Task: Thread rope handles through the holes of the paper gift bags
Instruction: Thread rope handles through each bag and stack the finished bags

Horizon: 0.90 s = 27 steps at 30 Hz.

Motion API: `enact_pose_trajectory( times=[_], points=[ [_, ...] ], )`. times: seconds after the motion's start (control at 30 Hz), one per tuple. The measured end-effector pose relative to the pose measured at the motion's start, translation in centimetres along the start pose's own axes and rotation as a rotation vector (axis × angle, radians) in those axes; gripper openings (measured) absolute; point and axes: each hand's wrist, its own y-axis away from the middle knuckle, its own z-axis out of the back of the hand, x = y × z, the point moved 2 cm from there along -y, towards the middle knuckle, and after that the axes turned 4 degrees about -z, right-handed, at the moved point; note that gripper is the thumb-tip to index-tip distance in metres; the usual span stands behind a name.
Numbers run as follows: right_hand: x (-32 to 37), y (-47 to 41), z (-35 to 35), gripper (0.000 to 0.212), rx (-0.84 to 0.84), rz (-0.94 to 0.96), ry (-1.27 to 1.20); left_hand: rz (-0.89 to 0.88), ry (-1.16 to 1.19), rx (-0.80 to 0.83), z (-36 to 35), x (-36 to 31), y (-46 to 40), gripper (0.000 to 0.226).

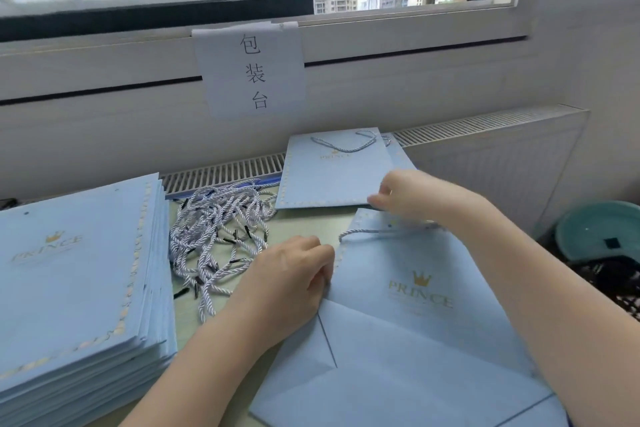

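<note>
The flat gift bag (415, 295) is steadied at its side edge, pinched by the left hand (294, 274), while a rope handle (367, 231) is apparently gripped and drawn through the top holes by the right hand (398, 192).

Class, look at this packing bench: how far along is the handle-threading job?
Done: at least one finished bag by the wall has its rope. In hand: the left hand grips the current bag while the right hand works at its top. Left: a tall stack and loose ropes.
</note>
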Motion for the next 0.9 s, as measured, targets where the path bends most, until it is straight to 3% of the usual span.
enact_pose_trajectory(
  times=[0.07,0.27,0.37,0.5,0.67,0.8,0.9],
  points=[
    [0.5,0.8,-0.7,0.029,0.114,-0.012,0.111,0.015,0.006,0.003,-0.2,0.2,0.2,0.019],
    [1.1,1.7,-0.4,0.033,0.151,0.034,-0.023,0.083,0.021,-0.015,-0.8,0.1,0.3,0.025],
    [2.3,2.0,-1.0,0.025,0.146,0.137,-0.136,0.213,0.113,-0.099,-1.0,0.3,0.2,0.017],
    [4.5,2.5,-2.2,0.009,0.185,0.304,-0.251,0.427,0.268,-0.217,-1.0,1.0,-0.1,0.022],
    [5.7,2.8,-3.0,0.005,0.208,0.403,-0.292,0.461,0.376,-0.132,-0.4,1.7,-0.1,0.032],
    [5.5,2.2,-2.7,0.01,0.084,0.389,-0.323,0.502,0.336,-0.177,-0.1,2.3,0.0,0.009],
    [5.1,1.5,-2.0,0.019,-0.153,0.318,-0.542,0.557,0.285,-0.257,0.1,2.7,0.2,0.015]
  ],
)
